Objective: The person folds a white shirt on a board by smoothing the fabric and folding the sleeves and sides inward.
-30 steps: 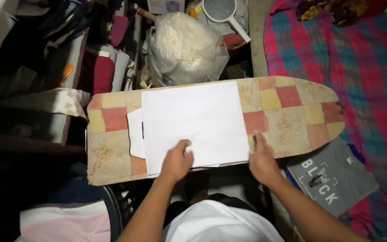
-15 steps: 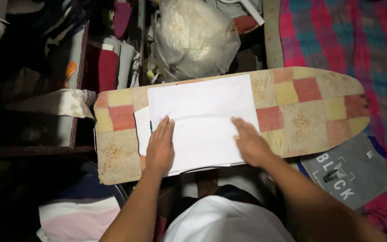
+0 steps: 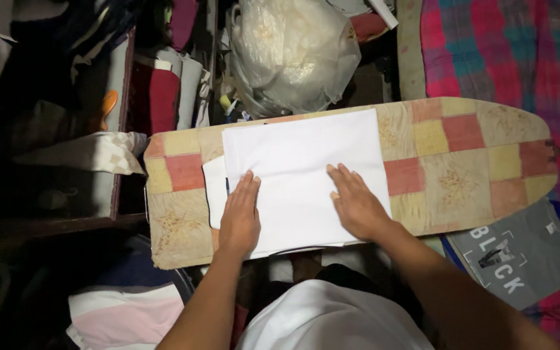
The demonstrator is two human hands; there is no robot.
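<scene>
Two bare forearms reach up from the bottom of the view, seen from above the person's own head. The left hand [image 3: 240, 214] lies flat, palm down, fingers straight and held close together, pointing away from the body. The right hand [image 3: 356, 204] is also flat and palm down, its fingers slightly spread and angled toward the left. The hands sit apart, level with each other. Both wrists are straight, and the right forearm comes in at a slant from the lower right.

Beyond your board: crumpled plastic bag [image 3: 296, 55]; grey printed T-shirt [image 3: 527, 253] on plaid blanket [image 3: 520, 58]; orange-handled tool [image 3: 107, 107] far left.
</scene>
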